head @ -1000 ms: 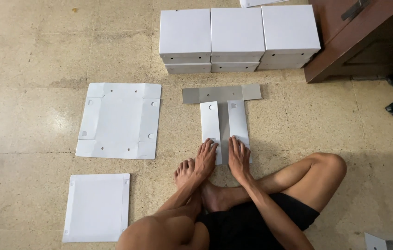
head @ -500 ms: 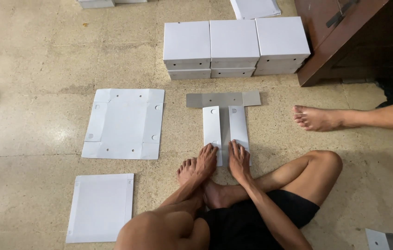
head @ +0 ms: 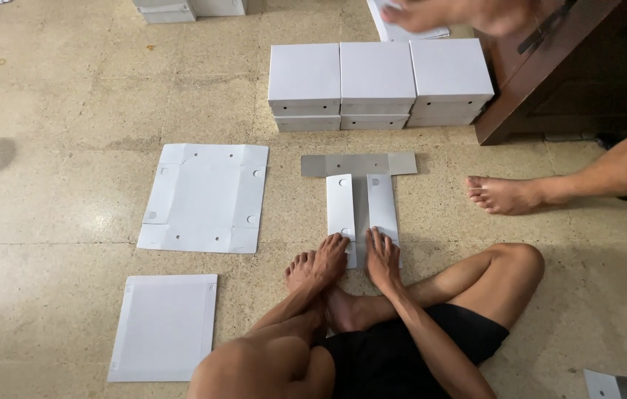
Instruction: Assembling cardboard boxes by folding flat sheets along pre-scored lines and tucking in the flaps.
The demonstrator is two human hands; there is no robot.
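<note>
Person seated cross-legged on the stone floor, lower centre of the frame. Both hands press flat on a folded cardboard blank lying just in front of the crossed feet, centre of the frame. Left hand rests palm down on the near end of the left white flap, fingers straight and close together. Right hand lies the same way on the right flap, fingers extended, slightly spread. Neither hand grips anything. The blank's grey cross-strip sits at its far end.

Left of centre: a flat die-cut sheet, unfolded. Lower left: a plain white panel. Upper centre: three white boxes in a row, touching. Right of centre: another person's bare foot on the floor, near the blank, not touching it. Upper right: dark wooden furniture.
</note>
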